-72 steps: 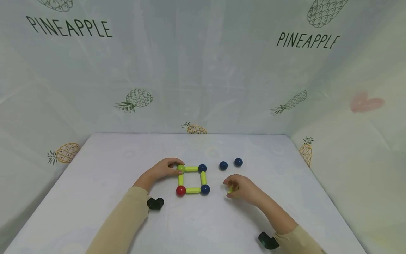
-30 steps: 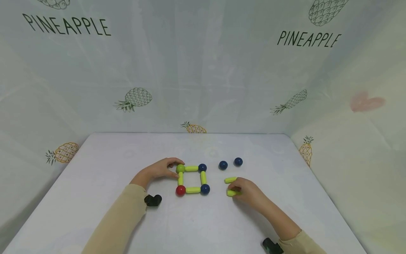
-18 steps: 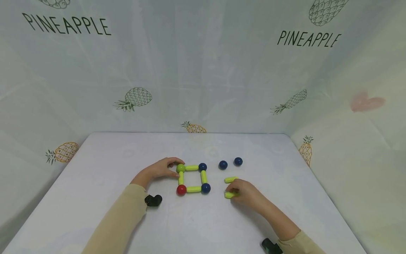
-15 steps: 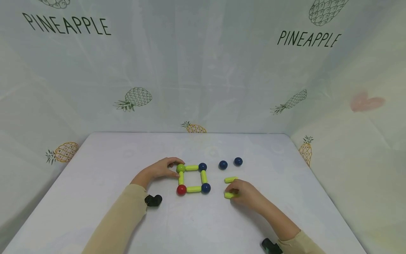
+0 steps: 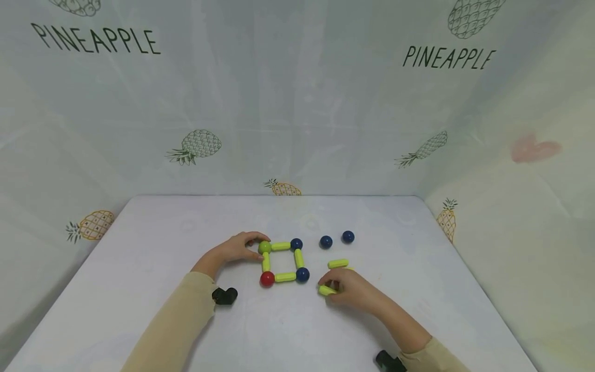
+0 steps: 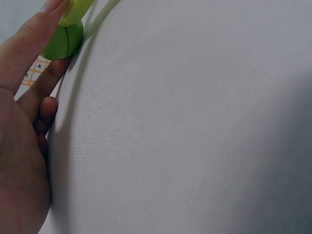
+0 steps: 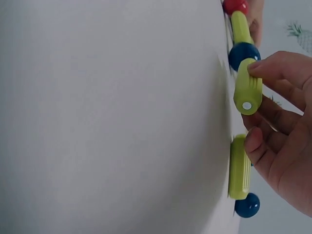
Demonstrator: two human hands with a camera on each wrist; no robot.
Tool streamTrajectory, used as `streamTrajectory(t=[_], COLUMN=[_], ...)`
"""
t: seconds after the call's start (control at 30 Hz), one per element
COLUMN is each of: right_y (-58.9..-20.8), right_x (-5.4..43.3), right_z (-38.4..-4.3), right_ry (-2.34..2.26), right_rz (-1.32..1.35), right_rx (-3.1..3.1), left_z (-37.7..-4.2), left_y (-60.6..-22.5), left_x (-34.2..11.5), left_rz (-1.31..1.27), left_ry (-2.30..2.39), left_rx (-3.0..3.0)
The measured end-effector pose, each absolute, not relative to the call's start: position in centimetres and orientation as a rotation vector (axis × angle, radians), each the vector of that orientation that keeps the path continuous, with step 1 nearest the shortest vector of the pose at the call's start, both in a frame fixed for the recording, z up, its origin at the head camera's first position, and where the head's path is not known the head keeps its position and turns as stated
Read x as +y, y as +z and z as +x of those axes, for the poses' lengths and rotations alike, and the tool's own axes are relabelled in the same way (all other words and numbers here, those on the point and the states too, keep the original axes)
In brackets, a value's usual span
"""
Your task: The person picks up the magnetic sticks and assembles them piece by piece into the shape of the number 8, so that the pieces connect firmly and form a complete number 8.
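A square of yellow-green magnetic rods (image 5: pixel 285 277) and balls lies flat on the table, with a red ball (image 5: pixel 267 279), a green ball (image 5: pixel 264 247) and two blue balls (image 5: pixel 302 274) at its corners. My left hand (image 5: pixel 238 247) holds the green corner, fingers behind the ball and thumb at the adjoining rod (image 6: pixel 76 10). Right of the square, my right hand (image 5: pixel 350 292) pinches a loose magnetic rod (image 7: pixel 248 90) between thumb and fingers. One end of that rod, with a silvery round tip, faces the right wrist camera.
Beyond my right hand lie a loose rod (image 5: pixel 338 263) and another (image 5: pixel 350 268), mostly hidden by the hand. Two loose blue balls (image 5: pixel 326 242) sit farther back. A pineapple-print curtain (image 5: pixel 297 103) hangs behind the white table (image 5: pixel 279 330).
My right hand reached the loose rods, took one and moved it left and nearer, towards the square. My left hand stays at the green ball; its thumb slid down slightly onto the rod.
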State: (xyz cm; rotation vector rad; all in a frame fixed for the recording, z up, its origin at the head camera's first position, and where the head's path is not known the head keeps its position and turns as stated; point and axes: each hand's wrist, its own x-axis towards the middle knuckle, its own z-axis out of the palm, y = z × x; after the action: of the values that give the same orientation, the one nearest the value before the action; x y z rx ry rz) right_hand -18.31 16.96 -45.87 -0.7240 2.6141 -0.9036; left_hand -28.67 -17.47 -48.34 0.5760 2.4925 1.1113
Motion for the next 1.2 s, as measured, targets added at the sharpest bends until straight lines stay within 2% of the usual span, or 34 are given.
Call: streamTrajectory(t=[0.63,1.2], right_y=[-46.1,-45.9], right_x=[13.2,10.0], right_z=[-17.7,-16.9], right_ry=[-1.097,-1.248], right_rz=[-0.830,-0.660], right_rx=[2.433,2.336], left_z=[-27.7,-27.7], left_y=[-47.9,-48.0], left_x=[-17.0,-16.0], left_rz=[0.501,0.386], left_ry=[1.078,1.075], left_rx=[2.545,2.569])
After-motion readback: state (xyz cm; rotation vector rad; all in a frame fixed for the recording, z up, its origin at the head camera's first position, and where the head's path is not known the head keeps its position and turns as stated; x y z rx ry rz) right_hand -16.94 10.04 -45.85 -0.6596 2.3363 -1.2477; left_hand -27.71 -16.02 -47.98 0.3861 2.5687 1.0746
